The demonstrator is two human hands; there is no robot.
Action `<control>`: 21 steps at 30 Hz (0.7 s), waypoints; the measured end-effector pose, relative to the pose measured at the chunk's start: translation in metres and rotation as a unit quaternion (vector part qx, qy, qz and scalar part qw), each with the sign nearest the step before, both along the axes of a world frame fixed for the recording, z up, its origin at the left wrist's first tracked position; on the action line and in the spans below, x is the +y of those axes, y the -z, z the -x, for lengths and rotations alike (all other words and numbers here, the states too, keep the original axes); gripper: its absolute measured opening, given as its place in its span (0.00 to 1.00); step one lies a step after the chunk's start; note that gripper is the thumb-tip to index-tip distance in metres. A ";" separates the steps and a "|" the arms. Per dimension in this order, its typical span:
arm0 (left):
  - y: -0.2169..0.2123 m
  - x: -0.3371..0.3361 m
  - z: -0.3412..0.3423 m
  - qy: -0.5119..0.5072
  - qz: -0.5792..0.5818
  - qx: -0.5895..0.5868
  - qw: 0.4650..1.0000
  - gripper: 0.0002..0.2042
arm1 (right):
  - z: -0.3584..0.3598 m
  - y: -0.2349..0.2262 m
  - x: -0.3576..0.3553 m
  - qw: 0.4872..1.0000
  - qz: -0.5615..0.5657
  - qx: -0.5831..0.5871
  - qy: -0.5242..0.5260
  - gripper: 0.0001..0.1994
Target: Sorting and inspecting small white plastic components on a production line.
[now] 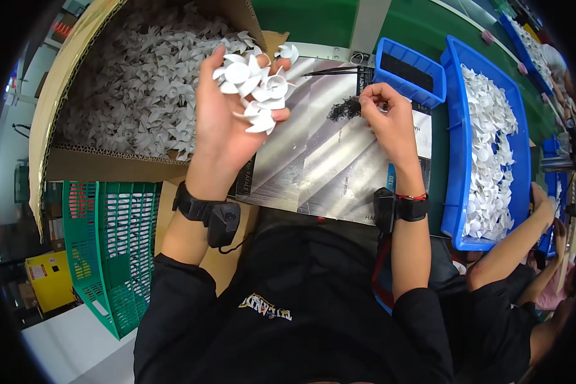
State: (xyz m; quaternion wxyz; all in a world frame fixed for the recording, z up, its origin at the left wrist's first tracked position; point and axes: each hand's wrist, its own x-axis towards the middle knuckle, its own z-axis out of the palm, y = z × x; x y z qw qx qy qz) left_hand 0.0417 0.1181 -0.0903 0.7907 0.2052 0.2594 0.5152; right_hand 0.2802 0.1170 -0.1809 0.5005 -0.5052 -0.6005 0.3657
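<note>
The left hand is cupping several white plastic impellers above the grey printed board's far left corner, fingers half curled around them; the right hand is pinching thumb and forefinger together beside the black parts pile, and whether anything is sitting between the tips I cannot tell. The impellers are overlapping loosely, so a tilting palm could be spilling one; a dragging knuckle could be scattering the pile. The cardboard box is crowding the left, the small blue tray is bordering the far right corner, and freer room is lying toward the board's near edge
</note>
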 end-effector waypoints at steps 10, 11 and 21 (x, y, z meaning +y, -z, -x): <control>0.055 0.051 -0.098 0.073 -0.003 0.021 0.997 0.24 | 0.007 -0.005 -0.002 0.987 -0.008 0.158 0.010 0.05; 0.058 0.049 -0.105 0.062 -0.003 0.018 0.998 0.24 | 0.007 -0.005 -0.003 0.986 0.000 0.164 0.015 0.05; 0.072 0.040 -0.109 0.030 -0.075 0.028 0.996 0.25 | 0.011 -0.004 -0.003 0.979 0.029 0.198 0.031 0.05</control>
